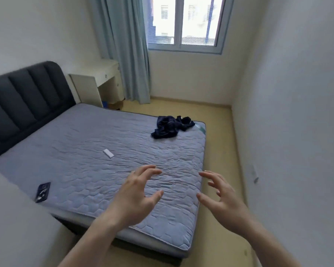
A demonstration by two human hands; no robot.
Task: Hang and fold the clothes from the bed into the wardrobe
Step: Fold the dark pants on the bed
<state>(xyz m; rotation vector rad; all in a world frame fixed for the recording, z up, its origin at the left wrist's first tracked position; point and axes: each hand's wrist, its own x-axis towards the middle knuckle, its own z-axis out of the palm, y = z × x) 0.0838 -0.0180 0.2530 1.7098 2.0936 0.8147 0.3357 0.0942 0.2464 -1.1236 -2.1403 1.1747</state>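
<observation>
We hold our left hand (137,197) and right hand (223,197) out over the foot of the bed (81,151), fingers spread and grasping nothing. The dark clothes (171,127) lie crumpled near the bed's far corner, well apart from a white remote (108,153) and a phone (43,191).

A bedroom in a home: a bed (96,151) with a bare quilted grey mattress and a dark padded headboard (27,97) fills most of the room. A white bench (102,78) stands in the corner beside pale blue curtains (127,54) and a window (185,24), with plain white walls around.
</observation>
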